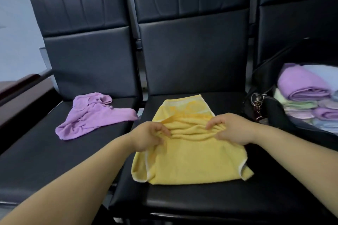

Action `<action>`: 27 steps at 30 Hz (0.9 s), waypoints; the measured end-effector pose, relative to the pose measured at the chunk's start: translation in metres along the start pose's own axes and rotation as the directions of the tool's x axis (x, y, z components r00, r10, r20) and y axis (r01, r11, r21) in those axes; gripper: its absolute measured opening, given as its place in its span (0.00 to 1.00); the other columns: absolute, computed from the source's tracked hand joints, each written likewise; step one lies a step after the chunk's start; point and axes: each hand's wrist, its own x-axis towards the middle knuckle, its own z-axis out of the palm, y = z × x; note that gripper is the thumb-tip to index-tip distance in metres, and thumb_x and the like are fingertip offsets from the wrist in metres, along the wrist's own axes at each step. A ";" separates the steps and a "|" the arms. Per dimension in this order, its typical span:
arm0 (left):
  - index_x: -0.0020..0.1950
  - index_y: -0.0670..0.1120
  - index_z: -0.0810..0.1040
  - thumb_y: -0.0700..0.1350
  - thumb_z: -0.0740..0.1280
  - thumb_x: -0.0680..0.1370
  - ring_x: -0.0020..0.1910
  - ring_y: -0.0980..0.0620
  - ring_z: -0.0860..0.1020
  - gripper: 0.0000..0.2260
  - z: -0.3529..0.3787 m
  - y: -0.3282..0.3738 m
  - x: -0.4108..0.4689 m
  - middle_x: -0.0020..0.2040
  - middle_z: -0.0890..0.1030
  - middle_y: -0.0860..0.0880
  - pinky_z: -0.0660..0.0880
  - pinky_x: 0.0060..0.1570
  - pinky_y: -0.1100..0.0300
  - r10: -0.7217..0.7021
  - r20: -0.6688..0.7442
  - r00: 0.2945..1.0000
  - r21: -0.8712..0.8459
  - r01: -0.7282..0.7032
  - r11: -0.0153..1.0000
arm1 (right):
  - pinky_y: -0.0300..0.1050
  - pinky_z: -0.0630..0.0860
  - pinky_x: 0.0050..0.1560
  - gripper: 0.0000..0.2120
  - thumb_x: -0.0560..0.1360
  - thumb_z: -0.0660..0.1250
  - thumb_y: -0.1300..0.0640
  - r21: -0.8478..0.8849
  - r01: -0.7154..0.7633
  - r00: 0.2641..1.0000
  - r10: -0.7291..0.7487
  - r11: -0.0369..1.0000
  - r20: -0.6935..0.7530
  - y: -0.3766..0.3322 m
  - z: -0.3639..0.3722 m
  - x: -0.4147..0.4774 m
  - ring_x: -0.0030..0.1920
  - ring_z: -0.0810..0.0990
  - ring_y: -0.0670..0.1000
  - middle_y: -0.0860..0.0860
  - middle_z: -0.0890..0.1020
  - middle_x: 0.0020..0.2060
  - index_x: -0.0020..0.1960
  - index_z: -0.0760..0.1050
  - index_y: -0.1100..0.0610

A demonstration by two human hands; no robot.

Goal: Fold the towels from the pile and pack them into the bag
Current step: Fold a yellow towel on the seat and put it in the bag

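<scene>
Black padded chairs (192, 45) in a row against a pale wall (14, 23). Your yellow towel (188, 162) lies on the middle seat (201, 199), partly folded, near half flat, far end with a paler patterned band toward the backrest. A bunched ridge runs across the towel's middle. Your left hand (146, 139) pinches the left end of that ridge, fingers (162, 129) curled over the cloth, thumb under. Your right hand (232, 128) pinches the right end the same way, its fingers narrow and closed on the fold. Both forearms bare.

Purple towel (91, 117) lies crumpled and unfolded on the left seat (36, 160), apart from the yellow one. Black bag (274, 113) sits open on the right-hand chair, just beside the yellow towel. Folded towels (301, 84) are stacked inside it: purple on top, green, pale blue and white around it. Metal key ring (257, 97) hangs at the bag's near edge.
</scene>
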 end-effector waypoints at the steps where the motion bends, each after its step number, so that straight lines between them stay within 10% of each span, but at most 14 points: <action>1: 0.51 0.59 0.84 0.37 0.72 0.75 0.57 0.62 0.79 0.16 0.005 -0.005 0.006 0.56 0.82 0.62 0.76 0.63 0.57 -0.008 -0.031 0.999 0.002 0.008 1.000 | 0.38 0.73 0.62 0.18 0.75 0.73 0.59 -0.005 -0.015 1.000 0.015 1.000 -0.005 0.003 0.006 0.005 0.62 0.76 0.42 0.41 0.77 0.64 0.55 0.81 0.36; 7: 0.51 0.61 0.85 0.38 0.70 0.75 0.60 0.61 0.79 0.17 0.015 -0.009 0.015 0.57 0.83 0.61 0.76 0.64 0.58 -0.013 0.092 0.996 -0.027 0.016 1.000 | 0.40 0.77 0.44 0.08 0.73 0.74 0.54 -0.093 -0.144 0.981 0.154 0.985 0.120 0.007 0.011 0.011 0.44 0.80 0.45 0.46 0.82 0.51 0.48 0.82 0.41; 14: 0.50 0.54 0.87 0.32 0.69 0.76 0.59 0.56 0.81 0.16 0.022 0.005 0.016 0.58 0.84 0.55 0.76 0.67 0.52 -0.024 0.099 0.995 -0.242 0.047 0.969 | 0.42 0.75 0.47 0.08 0.73 0.70 0.55 -0.064 -0.088 0.993 0.083 0.994 -0.085 0.005 0.030 0.021 0.50 0.79 0.45 0.38 0.76 0.49 0.42 0.78 0.40; 20: 0.59 0.45 0.85 0.34 0.69 0.76 0.57 0.45 0.80 0.13 0.024 0.013 -0.004 0.61 0.83 0.44 0.75 0.58 0.52 0.102 0.427 0.899 -0.521 0.152 0.840 | 0.36 0.71 0.25 0.07 0.72 0.76 0.57 -0.116 -0.167 0.939 0.194 0.979 0.285 -0.002 0.002 -0.019 0.24 0.76 0.43 0.42 0.79 0.31 0.49 0.83 0.47; 24: 0.67 0.49 0.80 0.40 0.69 0.80 0.43 0.50 0.80 0.16 0.016 0.024 -0.009 0.44 0.82 0.50 0.78 0.49 0.53 0.070 0.470 0.880 -0.554 0.232 0.799 | 0.42 0.80 0.53 0.15 0.70 0.77 0.55 -0.131 -0.161 0.972 0.180 0.978 0.149 0.004 0.000 -0.025 0.50 0.81 0.42 0.41 0.79 0.53 0.52 0.80 0.39; 27: 0.63 0.47 0.79 0.46 0.67 0.83 0.41 0.51 0.80 0.10 0.013 0.028 0.002 0.45 0.82 0.46 0.77 0.40 0.59 -0.068 0.220 0.973 -0.501 0.173 0.848 | 0.44 0.76 0.58 0.14 0.73 0.74 0.53 -0.027 -0.168 0.984 0.166 0.985 -0.065 0.009 0.010 -0.010 0.54 0.79 0.46 0.44 0.79 0.57 0.55 0.78 0.40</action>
